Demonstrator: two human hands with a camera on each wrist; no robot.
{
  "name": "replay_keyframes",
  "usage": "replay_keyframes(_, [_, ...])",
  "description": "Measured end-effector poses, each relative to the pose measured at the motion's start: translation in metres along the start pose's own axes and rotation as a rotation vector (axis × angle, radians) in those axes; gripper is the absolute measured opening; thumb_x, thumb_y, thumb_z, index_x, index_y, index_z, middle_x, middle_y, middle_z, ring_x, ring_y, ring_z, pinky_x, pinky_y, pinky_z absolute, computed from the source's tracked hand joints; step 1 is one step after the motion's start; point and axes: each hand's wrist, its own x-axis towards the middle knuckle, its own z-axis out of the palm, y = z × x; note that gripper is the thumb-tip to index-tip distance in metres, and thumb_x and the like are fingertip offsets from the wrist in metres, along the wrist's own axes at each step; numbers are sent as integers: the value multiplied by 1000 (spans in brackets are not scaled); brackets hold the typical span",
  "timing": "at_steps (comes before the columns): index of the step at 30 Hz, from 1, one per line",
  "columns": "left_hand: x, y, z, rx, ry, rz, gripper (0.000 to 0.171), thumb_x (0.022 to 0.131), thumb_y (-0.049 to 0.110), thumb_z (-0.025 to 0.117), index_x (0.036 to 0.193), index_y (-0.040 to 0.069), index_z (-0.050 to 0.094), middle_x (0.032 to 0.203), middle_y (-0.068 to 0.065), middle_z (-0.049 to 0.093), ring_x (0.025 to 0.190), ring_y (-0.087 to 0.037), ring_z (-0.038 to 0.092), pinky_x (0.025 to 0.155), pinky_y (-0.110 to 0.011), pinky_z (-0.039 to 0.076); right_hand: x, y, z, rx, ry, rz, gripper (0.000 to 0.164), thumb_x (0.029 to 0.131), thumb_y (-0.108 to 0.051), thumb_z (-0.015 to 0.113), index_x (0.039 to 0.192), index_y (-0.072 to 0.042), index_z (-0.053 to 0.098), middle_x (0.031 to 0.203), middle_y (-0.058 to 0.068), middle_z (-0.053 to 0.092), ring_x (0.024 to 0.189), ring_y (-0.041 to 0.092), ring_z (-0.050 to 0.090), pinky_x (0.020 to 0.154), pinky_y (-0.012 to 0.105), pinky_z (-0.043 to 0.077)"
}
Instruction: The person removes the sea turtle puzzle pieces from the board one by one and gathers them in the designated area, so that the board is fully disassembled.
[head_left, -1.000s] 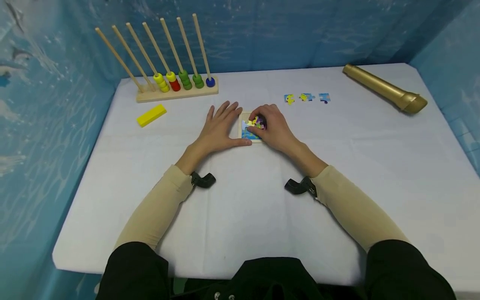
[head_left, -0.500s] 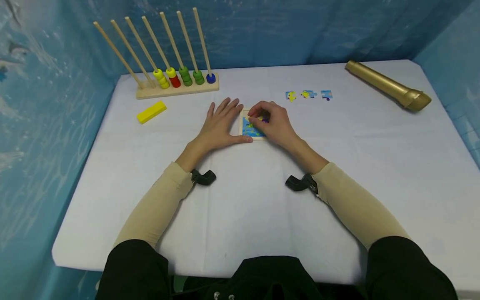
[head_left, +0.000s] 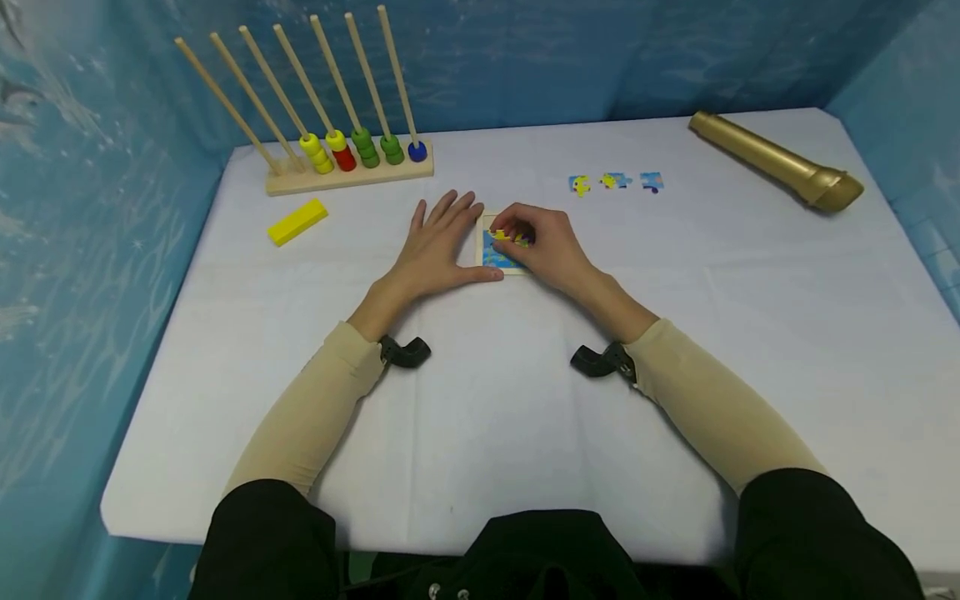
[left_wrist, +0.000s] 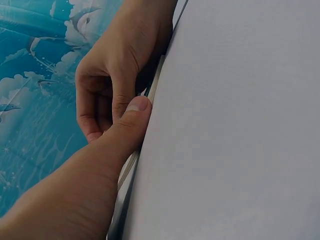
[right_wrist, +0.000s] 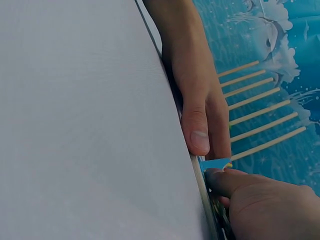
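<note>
One light-blue jigsaw piece point(right_wrist: 214, 163), pinched by our right hand point(head_left: 547, 246), seems mid-fitting, likely needing alignment next; our spread left hand point(head_left: 433, 254) touches the pale-framed square puzzle point(head_left: 498, 259).

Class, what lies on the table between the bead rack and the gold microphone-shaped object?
Three loose puzzle pieces lie in a row between the bead rack and the gold object; the head view shows this.

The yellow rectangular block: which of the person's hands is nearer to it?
Left. The left hand lies to the right of the yellow rectangular block; the right hand is farther right, over the small wooden-framed puzzle.
</note>
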Motion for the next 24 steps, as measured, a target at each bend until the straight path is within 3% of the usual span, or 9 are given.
replay_keyframes(12, [1, 0, -1, -3, -4, -4, 111, 84, 77, 71, 168, 19, 29, 177, -2, 20, 166, -25, 5, 130, -60, -5, -1, -8, -2, -171, -53, -89, 20, 98, -11, 77, 117, -5, 74, 101, 11, 75, 89, 23, 65, 86, 39, 52])
replay_keyframes(24, [1, 2, -1, -4, -9, -13, 110, 84, 77, 70, 168, 20, 29, 177, -1, 19, 166, -24, 5, 130, -59, -7, -1, -7, -3, -161, -29, -72, 19, 100, -14, 75, 117, -6, 72, 102, 11, 77, 86, 23, 66, 82, 36, 51])
